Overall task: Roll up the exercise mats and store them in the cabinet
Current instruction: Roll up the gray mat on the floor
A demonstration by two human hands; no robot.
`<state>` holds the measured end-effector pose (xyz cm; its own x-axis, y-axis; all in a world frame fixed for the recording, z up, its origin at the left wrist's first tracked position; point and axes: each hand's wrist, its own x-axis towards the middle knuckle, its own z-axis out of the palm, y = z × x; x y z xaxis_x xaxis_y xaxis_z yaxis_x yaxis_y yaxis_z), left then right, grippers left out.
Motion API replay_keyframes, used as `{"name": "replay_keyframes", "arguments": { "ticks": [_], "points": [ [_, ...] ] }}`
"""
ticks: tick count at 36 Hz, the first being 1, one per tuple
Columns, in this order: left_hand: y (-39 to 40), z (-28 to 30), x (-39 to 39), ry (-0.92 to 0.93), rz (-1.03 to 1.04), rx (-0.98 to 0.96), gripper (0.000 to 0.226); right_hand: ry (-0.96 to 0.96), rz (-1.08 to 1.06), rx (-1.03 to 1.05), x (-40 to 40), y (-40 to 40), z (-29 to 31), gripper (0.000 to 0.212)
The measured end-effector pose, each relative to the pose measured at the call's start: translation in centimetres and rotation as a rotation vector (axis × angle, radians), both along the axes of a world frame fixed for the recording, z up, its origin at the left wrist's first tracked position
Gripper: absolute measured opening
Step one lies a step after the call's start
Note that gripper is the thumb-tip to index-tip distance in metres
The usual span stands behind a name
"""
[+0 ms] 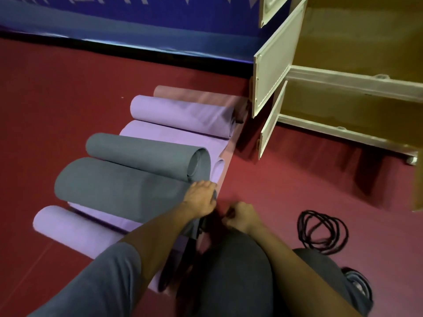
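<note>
Several rolled exercise mats lie side by side on the red floor. The nearest grey roll [119, 191] has my left hand [200, 197] curled over its right end. Behind it lies a second grey roll [146, 154], then a purple roll [180, 115] and a pink one [196, 93] by the cabinet. Another purple roll [73, 227] lies closest to me on the left. My right hand [240, 216] is curled at the dark end of the grey mat; what it pinches is hidden. The cabinet [357, 83] stands at the right with its doors open.
Open white cabinet doors [272, 74] jut out over the floor near the mats' far ends. A coiled black cable [322, 229] lies on the floor to my right. A blue banner [137, 24] runs along the back wall. My knees fill the bottom centre.
</note>
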<state>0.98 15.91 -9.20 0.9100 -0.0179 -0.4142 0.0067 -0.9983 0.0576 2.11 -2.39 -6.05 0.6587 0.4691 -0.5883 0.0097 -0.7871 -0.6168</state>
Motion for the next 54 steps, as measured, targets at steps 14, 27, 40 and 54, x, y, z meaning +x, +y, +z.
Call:
{"name": "replay_keyframes", "arguments": {
  "ticks": [14,27,40,54],
  "points": [
    [3.5,0.4,-2.7,0.458,-0.227,0.229,0.118,0.082,0.057,0.099,0.9,1.2,-1.0,0.021],
    [4.2,2.8,-9.2,0.283,-0.27,0.251,0.063,-0.019,-0.066,0.033,-0.3,0.2,1.2,0.005],
    [4.7,18.8,-11.7,-0.537,-0.119,0.258,0.035,0.4,-0.478,0.485,-1.7,7.2,15.8,0.061],
    [-0.8,23.2,-20.1,-0.998,0.269,0.04,0.029,0.247,0.311,0.041,-5.9,8.2,24.3,0.034]
  ]
}}
